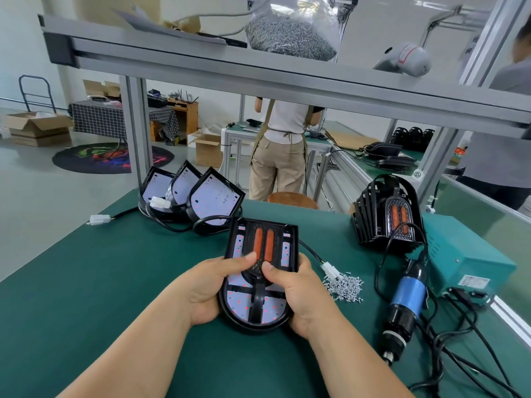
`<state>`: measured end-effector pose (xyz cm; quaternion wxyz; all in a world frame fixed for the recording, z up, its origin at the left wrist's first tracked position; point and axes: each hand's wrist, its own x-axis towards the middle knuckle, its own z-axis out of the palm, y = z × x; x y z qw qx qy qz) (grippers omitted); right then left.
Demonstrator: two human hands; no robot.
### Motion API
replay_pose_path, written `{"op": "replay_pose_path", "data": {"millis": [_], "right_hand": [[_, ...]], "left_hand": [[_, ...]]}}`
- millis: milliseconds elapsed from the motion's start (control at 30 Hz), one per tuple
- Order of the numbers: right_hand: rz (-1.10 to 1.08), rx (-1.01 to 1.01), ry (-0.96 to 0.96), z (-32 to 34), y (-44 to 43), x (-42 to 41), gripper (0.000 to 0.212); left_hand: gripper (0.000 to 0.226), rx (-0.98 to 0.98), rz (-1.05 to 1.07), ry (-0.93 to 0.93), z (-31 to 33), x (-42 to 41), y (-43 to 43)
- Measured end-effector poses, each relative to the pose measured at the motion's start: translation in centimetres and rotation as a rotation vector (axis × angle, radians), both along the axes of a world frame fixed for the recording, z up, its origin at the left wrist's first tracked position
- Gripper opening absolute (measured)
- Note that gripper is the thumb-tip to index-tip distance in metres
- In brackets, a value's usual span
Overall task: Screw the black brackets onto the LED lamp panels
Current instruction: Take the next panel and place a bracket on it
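Centre frame, on counter (115,282): LED lamp panel (239,302) under black bracket (260,297), clasped at side rims by left grip (211,287) and right grip (301,295). Likely light, stiff plastic; safest held by rims.

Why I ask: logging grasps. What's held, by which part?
Left hand and right hand grip the lamp panel by its sides, thumbs on the black bracket.

lamp panel (244,303) I hold: white board, red dots, black rim
bracket (263,242) on it: black, two orange strips
table mat (115,282): dark green, plain
screws (344,287): silver
screwdriver (408,297) at my right: black, blue band
power box (465,259): teal
floor rug (94,160): black, bright multicolour print
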<state>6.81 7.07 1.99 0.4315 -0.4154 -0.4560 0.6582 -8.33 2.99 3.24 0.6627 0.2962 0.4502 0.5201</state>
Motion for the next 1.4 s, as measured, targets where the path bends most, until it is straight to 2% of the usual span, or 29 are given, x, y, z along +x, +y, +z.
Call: {"op": "replay_pose_path", "data": {"millis": [100,167,300,467,900,1000,1100,1200,1300,1400], "right_hand": [[-0.009,-0.007,0.04,0.0,0.1,0.1,0.042],[-0.004,-0.004,0.041,-0.1,0.1,0.1,0.042],[0.072,0.032,0.0,0.2,0.1,0.5,0.047],[0.231,0.119,-0.112,0.5,-0.1,0.9,0.073],[0.183,0.126,-0.156,0.5,-0.2,0.6,0.073],[0.219,0.094,-0.156,0.7,0.0,1.1,0.075],[0.31,0.054,-0.179,0.9,-0.2,1.4,0.081],[0.277,0.072,-0.277,1.1,-0.1,1.3,0.076],[0.065,0.059,-0.406,1.1,0.5,1.4,0.061],[-0.003,0.007,-0.339,0.7,0.6,1.2,0.038]], "left_hand": [[0.034,0.049,0.052,0.155,-0.3,0.6,0.1],[0.03,0.053,0.077,0.177,-0.3,0.8,0.1],[0.03,0.032,0.121,0.166,-0.3,0.9,0.2],[0.033,-0.032,0.202,0.071,-0.4,0.6,0.6],[0.031,0.002,0.16,0.091,-0.6,0.5,0.7],[0.037,-0.035,0.089,0.018,-0.2,0.1,0.5],[0.035,-0.093,0.119,-0.013,0.1,-0.3,0.7],[0.031,-0.083,0.17,0.028,-0.1,-0.3,0.8],[0.029,-0.046,0.172,0.076,-0.3,0.2,0.7],[0.025,-0.028,0.147,0.084,-0.2,0.9,0.5]]}}
